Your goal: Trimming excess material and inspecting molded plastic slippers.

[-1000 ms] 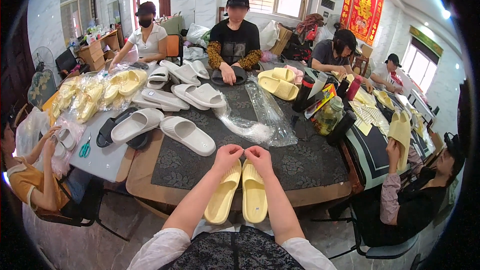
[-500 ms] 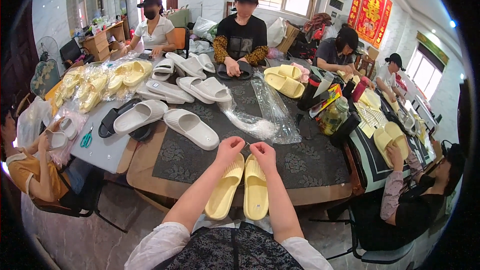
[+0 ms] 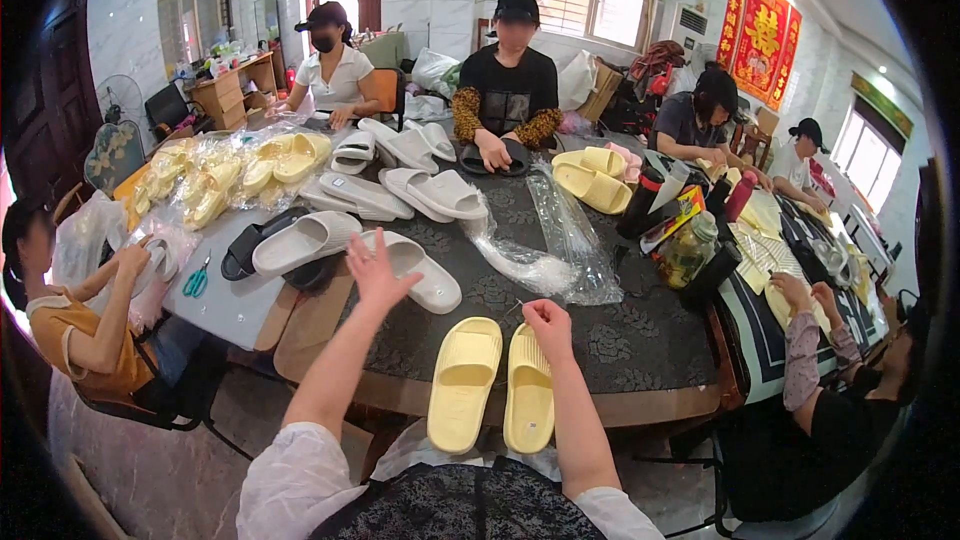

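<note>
My left hand is open, its fingers spread over a light grey slipper, and holds nothing. My right hand is pinched shut above the table's near edge. A thin pale strand shows at its fingertips. Below my hands, a pair of pale yellow slippers sits at the near edge, toes pointing away: the left slipper is in full view. The right slipper is partly covered by my right hand and forearm. Beyond them lies a bundle of fine clear strands.
Grey slippers and bagged yellow slippers fill the left and far left. Clear plastic wrap lies ahead. Scissors rest on the left table. Bottles stand right. Several co-workers sit around, one handling a black slipper.
My hands were together over the yellow slippers, pinching something thin. The left has moved away leftward and opened, while the right stays pinched, slightly to the right. The whole view has shifted slightly.
</note>
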Demonstrator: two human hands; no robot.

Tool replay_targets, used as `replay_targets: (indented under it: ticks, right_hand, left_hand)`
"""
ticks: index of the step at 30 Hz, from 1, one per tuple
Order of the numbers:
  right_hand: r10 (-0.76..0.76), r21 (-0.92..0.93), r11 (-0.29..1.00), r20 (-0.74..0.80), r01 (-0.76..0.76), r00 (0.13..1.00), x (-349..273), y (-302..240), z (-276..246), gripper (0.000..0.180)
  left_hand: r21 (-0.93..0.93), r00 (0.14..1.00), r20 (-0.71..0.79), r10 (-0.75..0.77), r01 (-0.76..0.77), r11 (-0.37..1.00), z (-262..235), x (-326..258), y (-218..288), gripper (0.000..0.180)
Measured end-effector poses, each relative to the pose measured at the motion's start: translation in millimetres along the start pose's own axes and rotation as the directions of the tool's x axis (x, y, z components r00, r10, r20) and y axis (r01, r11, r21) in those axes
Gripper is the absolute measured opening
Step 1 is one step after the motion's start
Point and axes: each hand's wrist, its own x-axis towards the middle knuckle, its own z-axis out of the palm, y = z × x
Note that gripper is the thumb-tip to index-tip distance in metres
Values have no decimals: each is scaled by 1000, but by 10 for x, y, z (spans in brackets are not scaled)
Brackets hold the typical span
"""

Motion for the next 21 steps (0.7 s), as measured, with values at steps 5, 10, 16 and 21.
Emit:
replay_targets:
  ticks: [5,10,16,21]
  right_hand:
    - [-7,-36,999,-2,7,1000,25,52,5,13]
    - [-24,-54,998,-9,23,1000,2,31,7,13]
    - [-607,-587,665,-64,462,792,-258,-675,99,15]
    - [-466,-650,624,135,433,875,-789,-894,30,30]
  left_hand:
    - [167,959,191,-211,180,969,-112,405,-530,125]
    - [50,904,346,-251,249,967,-163,605,-793,103]
    - [-167,998,55,44,-34,985,-101,555,-1051,39]
    - [-228,999,-19,50,-53,972,-405,360,-694,36]
